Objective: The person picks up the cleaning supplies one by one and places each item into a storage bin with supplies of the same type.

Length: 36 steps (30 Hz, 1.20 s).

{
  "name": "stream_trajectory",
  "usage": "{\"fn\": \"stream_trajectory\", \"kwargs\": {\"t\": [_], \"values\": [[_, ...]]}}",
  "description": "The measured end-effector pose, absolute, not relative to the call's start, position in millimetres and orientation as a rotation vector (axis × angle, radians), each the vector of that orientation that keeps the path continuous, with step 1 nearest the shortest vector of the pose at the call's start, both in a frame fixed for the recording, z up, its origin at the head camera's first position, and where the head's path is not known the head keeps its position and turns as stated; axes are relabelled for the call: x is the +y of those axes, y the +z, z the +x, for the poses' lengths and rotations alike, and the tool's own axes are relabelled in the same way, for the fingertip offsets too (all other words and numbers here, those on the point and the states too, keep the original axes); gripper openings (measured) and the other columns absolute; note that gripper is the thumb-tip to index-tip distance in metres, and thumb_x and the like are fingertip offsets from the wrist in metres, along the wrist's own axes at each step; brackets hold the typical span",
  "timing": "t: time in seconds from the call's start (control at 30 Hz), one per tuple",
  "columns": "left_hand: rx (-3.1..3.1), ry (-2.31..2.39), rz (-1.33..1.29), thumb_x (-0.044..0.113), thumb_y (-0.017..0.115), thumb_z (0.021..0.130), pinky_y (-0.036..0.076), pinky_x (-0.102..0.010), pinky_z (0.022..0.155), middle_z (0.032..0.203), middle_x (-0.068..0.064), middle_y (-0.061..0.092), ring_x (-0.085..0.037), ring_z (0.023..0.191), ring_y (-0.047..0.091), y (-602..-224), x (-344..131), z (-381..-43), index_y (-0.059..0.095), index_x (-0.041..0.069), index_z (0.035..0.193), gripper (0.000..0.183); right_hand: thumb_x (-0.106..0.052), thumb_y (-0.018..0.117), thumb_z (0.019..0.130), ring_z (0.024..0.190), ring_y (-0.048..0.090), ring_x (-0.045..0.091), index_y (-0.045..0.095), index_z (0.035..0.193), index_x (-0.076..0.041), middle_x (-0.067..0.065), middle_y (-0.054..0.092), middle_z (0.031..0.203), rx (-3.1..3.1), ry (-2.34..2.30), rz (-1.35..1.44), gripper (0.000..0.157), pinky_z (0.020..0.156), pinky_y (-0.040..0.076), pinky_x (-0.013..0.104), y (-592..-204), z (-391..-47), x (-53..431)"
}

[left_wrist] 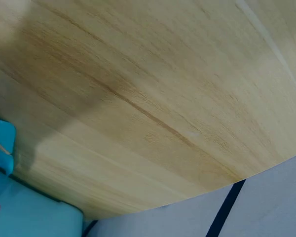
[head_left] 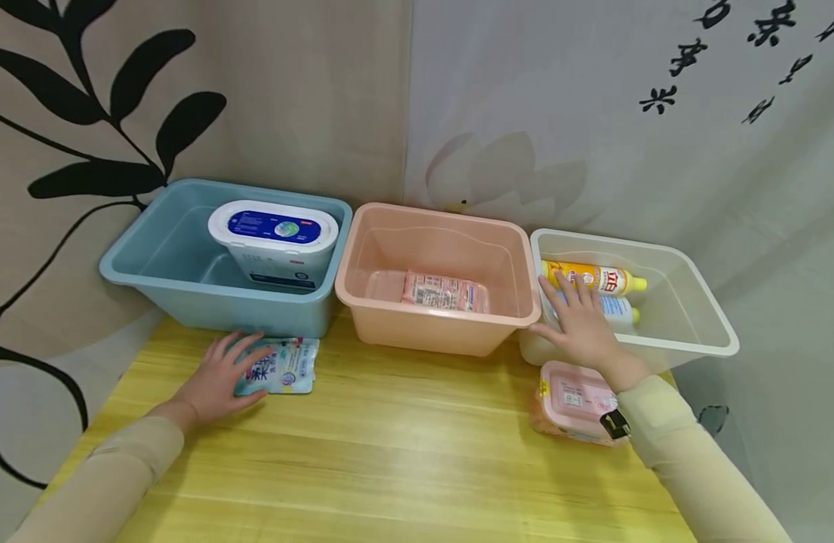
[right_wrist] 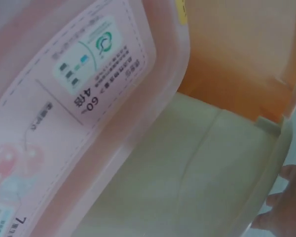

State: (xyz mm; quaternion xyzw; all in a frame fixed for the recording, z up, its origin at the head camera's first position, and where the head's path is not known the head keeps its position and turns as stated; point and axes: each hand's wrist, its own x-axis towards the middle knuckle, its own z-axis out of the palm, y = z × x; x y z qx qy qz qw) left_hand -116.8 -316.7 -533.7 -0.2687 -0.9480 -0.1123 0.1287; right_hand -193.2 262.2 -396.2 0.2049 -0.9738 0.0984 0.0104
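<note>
My left hand [head_left: 216, 377] rests at the left end of a light blue pouch [head_left: 284, 366], its fingers spread over it and the thumb along the near side. The pouch lies flat on the table before the blue bin [head_left: 220, 302]; in the left wrist view only its corner [left_wrist: 2, 143] shows. My right hand [head_left: 583, 324] reaches over the front rim of the white bin [head_left: 688, 343] with fingers spread. Under its fingertips lie a yellow bottle [head_left: 603, 279] and a white bottle [head_left: 617, 309], partly covered by the hand.
The pink bin [head_left: 417, 324] stands in the middle, holding a pink packet [head_left: 440, 292]. A white lidded tub [head_left: 281, 256] sits in the blue bin. Below my right wrist, a pink-lidded box [head_left: 573, 396] stands on the wooden table [head_left: 390, 452]. Curtains [head_left: 308, 90] hang behind.
</note>
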Motion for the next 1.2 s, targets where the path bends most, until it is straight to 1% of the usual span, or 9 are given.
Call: {"fn": "stream_trajectory", "kwargs": {"t": [0.07, 0.1, 0.33, 0.43, 0.57, 0.63, 0.8, 1.0, 1.2], "values": [[-2.775, -0.32, -0.765, 0.039, 0.078, 0.068, 0.03, -0.069, 0.092, 0.137, -0.019, 0.039, -0.05, 0.12, 0.034, -534.9, -317.4, -118.5, 0.051, 0.013, 0.128, 0.071, -0.06, 0.047, 0.088, 0.139, 0.0, 0.052, 0.018, 0.151, -0.014, 0.026, 0.013, 0.153, -3.054, 0.31, 0.638, 0.083, 0.108, 0.0, 0.068, -397.3, -194.6, 261.2], [-2.781, -0.321, -0.757, 0.037, 0.078, 0.067, 0.03, -0.069, 0.092, 0.137, -0.019, 0.039, -0.05, 0.12, 0.034, -535.5, -317.7, -119.3, 0.051, 0.013, 0.128, 0.071, -0.06, 0.047, 0.089, 0.139, -0.001, 0.052, 0.017, 0.151, -0.014, 0.026, 0.012, 0.154, -3.064, 0.308, 0.638, 0.083, 0.108, 0.0, 0.069, -398.3, -195.5, 261.1], [-2.824, -0.325, -0.723, 0.038, 0.078, 0.068, 0.03, -0.07, 0.091, 0.138, -0.018, 0.038, -0.051, 0.121, 0.034, -538.7, -319.3, -122.0, 0.049, 0.013, 0.129, 0.072, -0.06, 0.045, 0.09, 0.14, -0.004, 0.05, 0.013, 0.152, -0.017, 0.024, 0.008, 0.155, -3.136, 0.275, 0.614, 0.082, 0.104, 0.002, 0.073, -406.6, -200.1, 261.9], [-2.845, -0.312, -0.714, 0.039, 0.077, 0.069, 0.031, -0.07, 0.092, 0.139, -0.018, 0.038, -0.05, 0.121, 0.034, -540.0, -319.0, -122.8, 0.048, 0.013, 0.13, 0.073, -0.061, 0.044, 0.09, 0.141, 0.001, 0.049, 0.013, 0.152, -0.017, 0.023, 0.01, 0.155, -3.135, 0.267, 0.617, 0.082, 0.105, 0.004, 0.071, -408.8, -201.1, 261.7], [-2.885, -0.302, -0.703, 0.041, 0.074, 0.072, 0.031, -0.07, 0.091, 0.14, -0.018, 0.036, -0.048, 0.122, 0.034, -542.4, -317.2, -124.2, 0.047, 0.012, 0.132, 0.072, -0.059, 0.044, 0.09, 0.141, 0.012, 0.045, 0.015, 0.151, -0.016, 0.02, 0.014, 0.156, -3.115, 0.253, 0.653, 0.08, 0.109, 0.009, 0.067, -410.8, -203.3, 261.2], [-2.911, -0.302, -0.702, 0.043, 0.073, 0.074, 0.031, -0.069, 0.092, 0.141, -0.018, 0.036, -0.047, 0.122, 0.033, -543.6, -315.7, -124.5, 0.046, 0.012, 0.133, 0.072, -0.058, 0.045, 0.091, 0.141, 0.015, 0.044, 0.016, 0.151, -0.015, 0.02, 0.014, 0.156, -3.11, 0.257, 0.668, 0.08, 0.11, 0.011, 0.065, -411.1, -204.1, 260.6], [-2.982, -0.305, -0.696, 0.047, 0.069, 0.078, 0.028, -0.069, 0.094, 0.142, -0.016, 0.036, -0.045, 0.124, 0.031, -546.5, -312.3, -125.3, 0.043, 0.015, 0.136, 0.072, -0.058, 0.046, 0.09, 0.141, 0.017, 0.042, 0.016, 0.151, -0.016, 0.02, 0.015, 0.156, -3.114, 0.27, 0.667, 0.08, 0.111, 0.012, 0.062, -410.8, -205.6, 258.9], [-3.058, -0.263, -0.661, 0.053, 0.064, 0.08, 0.027, -0.069, 0.096, 0.142, -0.014, 0.037, -0.042, 0.123, 0.035, -550.3, -312.3, -127.8, 0.038, 0.021, 0.141, 0.073, -0.058, 0.046, 0.09, 0.142, 0.016, 0.041, 0.015, 0.151, -0.016, 0.019, 0.013, 0.156, -3.138, 0.251, 0.66, 0.08, 0.111, 0.013, 0.062, -411.2, -205.9, 258.7], [-3.076, -0.191, -0.671, 0.062, 0.059, 0.079, 0.026, -0.068, 0.095, 0.139, -0.012, 0.041, -0.039, 0.119, 0.038, -555.4, -310.5, -128.8, 0.038, 0.026, 0.141, 0.075, -0.058, 0.046, 0.09, 0.14, 0.019, 0.043, 0.015, 0.151, -0.016, 0.02, 0.013, 0.156, -3.133, 0.24, 0.654, 0.081, 0.11, 0.016, 0.062, -411.0, -206.4, 259.5]]}}
